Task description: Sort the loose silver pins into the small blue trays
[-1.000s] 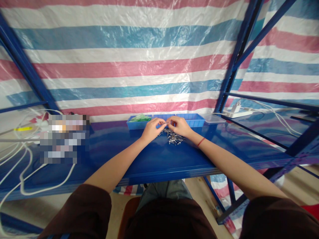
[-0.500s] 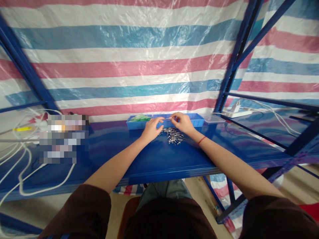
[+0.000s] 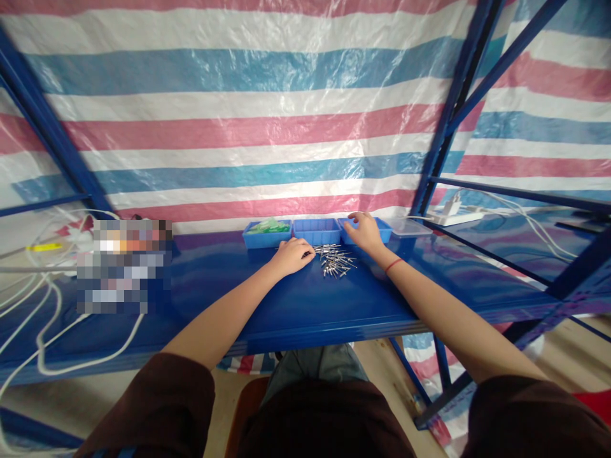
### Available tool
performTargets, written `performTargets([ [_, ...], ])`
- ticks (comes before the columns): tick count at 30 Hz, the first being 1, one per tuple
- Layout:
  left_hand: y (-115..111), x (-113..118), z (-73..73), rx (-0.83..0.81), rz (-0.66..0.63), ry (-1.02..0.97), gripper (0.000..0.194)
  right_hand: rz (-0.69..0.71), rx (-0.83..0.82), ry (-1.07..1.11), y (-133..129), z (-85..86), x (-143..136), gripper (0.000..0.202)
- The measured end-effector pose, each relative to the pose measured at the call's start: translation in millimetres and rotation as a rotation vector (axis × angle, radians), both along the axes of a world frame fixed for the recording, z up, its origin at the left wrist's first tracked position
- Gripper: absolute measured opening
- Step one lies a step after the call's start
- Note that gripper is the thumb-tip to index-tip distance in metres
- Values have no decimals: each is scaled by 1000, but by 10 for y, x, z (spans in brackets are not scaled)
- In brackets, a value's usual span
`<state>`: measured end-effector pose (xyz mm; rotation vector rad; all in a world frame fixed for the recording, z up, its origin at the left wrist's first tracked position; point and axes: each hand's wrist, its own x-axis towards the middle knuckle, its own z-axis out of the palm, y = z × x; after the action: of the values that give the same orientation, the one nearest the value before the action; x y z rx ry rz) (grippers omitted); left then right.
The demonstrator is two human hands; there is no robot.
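Note:
Several metal rivet-like pins lie in a loose pile on the blue table. At the pile's left edge is my left hand, its fingers curled and closed; whatever they grip, if anything, is too small to make out. My right hand hovers over the front of the right blue bin, fingers apart, with nothing visible in it. Beside that bin stand a middle blue bin and a left blue bin that holds green plastic packaging.
A clear plastic lid lies right of the bins. Farther right sits a white power strip with cables. White cables and a pixelated patch cover the table's left side. Blue metal posts frame the striped sheet behind.
My hands have moved apart. The left dropped down to the pile; the right shifted right to the right bin and spread its fingers. The thin pin between them is no longer visible there.

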<state>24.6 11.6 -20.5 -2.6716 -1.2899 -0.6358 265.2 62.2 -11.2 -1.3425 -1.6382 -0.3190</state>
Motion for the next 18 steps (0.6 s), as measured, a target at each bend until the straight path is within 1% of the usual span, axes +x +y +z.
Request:
performTargets([
  [4, -10, 8, 4, 25, -12, -39, 20, 147, -37, -66, -89, 7, -207, 19],
  [7, -18, 7, -3, 60, 8, -53, 18, 230, -70, -123, -178, 22, -314, 18],
  [14, -30, 35, -13, 42, 73, -17, 18, 356, -144, -213, -294, 66, -395, 17],
  [18, -57, 50, 19, 118, 100, -23, 18, 550, -227, -234, -362, 92, -459, 18],
])
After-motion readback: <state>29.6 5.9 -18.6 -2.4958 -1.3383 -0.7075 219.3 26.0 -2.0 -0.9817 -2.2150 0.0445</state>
